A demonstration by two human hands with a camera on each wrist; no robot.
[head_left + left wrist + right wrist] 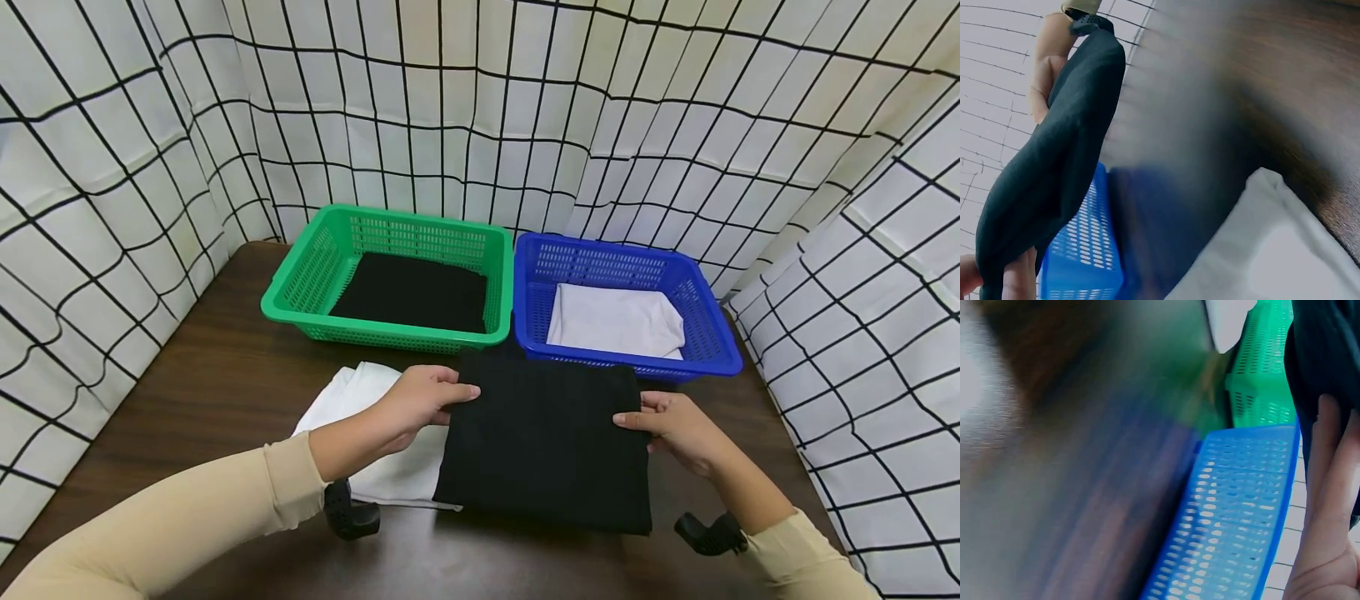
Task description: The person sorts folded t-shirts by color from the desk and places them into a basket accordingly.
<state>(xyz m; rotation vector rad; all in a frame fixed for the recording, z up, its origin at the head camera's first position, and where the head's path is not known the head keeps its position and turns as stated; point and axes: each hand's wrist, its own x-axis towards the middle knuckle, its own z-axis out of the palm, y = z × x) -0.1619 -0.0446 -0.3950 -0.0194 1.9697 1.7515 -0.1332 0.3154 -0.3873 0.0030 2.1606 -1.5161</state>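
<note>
A folded black cloth (pixel 551 450) is held up above the table, spread between both hands. My left hand (pixel 420 404) pinches its left edge, thumb on top and fingers behind. On the opposite edge, my right hand (pixel 678 429) pinches it the same way. The cloth sags in the left wrist view, where left fingers (pixel 1019 275) show at its lower end. Fingers of the right hand (pixel 1329 506) lie against the dark fabric in the right wrist view. White cloth (pixel 401 467) lies on the table under the left forearm, partly hidden by the black one.
A green basket (pixel 390 333) at the back left holds black folded cloth (pixel 412 292). Beside it, a blue basket (pixel 712 362) holds white folded cloth (pixel 615 321). Grid-patterned white curtains (pixel 450 108) enclose the brown table (pixel 225 400) at the back and sides.
</note>
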